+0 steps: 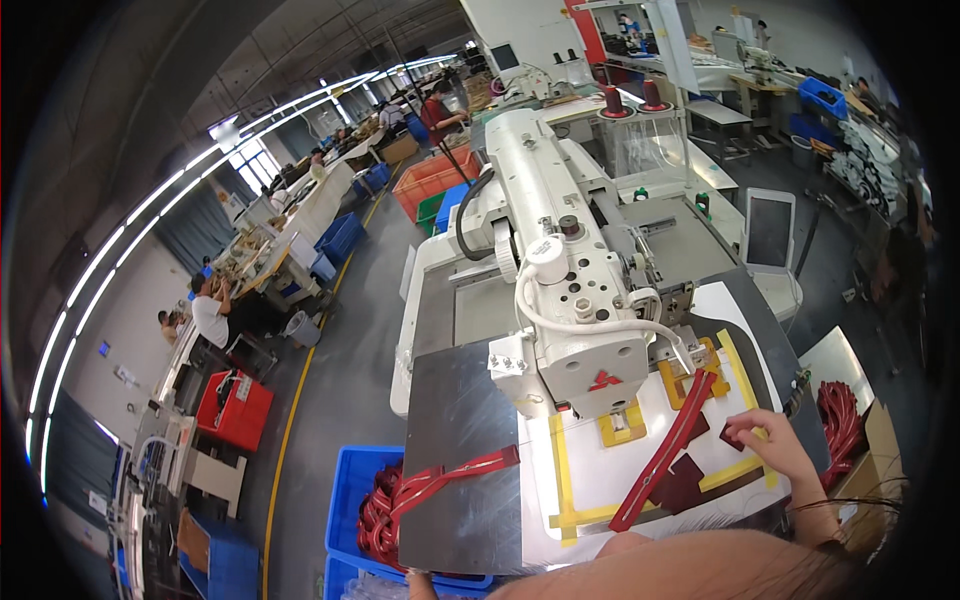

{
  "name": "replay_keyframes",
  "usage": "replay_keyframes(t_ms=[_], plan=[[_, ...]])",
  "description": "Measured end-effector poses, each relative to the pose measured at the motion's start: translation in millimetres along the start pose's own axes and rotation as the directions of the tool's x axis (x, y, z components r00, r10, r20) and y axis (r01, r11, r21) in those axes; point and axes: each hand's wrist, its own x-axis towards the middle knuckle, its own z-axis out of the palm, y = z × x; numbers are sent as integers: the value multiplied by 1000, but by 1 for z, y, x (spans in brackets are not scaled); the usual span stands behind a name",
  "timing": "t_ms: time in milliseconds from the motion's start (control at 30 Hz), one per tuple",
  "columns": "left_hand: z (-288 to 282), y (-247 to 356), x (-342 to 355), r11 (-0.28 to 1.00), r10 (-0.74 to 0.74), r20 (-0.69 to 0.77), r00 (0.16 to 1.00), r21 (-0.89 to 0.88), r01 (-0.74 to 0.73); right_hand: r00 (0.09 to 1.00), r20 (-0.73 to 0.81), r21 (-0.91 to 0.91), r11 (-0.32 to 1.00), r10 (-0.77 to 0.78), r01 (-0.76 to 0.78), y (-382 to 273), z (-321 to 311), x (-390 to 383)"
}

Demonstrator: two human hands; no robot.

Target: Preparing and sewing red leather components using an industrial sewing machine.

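Over the right side of the white work plate, my right hand has its thumb and fingers pinched on a small dark red fabric piece. Left of it, a long red fabric strip with a pale line along it slants from under the sewing machine head toward me. More dark red fabric lies beside that strip. My left hand barely shows at the lower edge, by the dark table; its fingers are hidden. Yellow tape borders the plate.
A blue bin with bundled red strips stands left of the table; one strip trails onto the tabletop. Another red bundle lies at right near a cardboard box. A control screen and red thread cones stand beyond.
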Motion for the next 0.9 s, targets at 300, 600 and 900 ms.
replay_keyframes(t_ms=[300,600,900], plan=[[-25,10,81,965,131,88,988,216,-147,969,-246,122,993,24,7,-1,-2,3],[-20,14,164,894,287,149,946,313,-320,967,-250,176,984,56,-12,10,3,-12],[-38,34,197,799,456,81,886,401,-448,975,-211,215,977,62,-16,15,7,-12]])
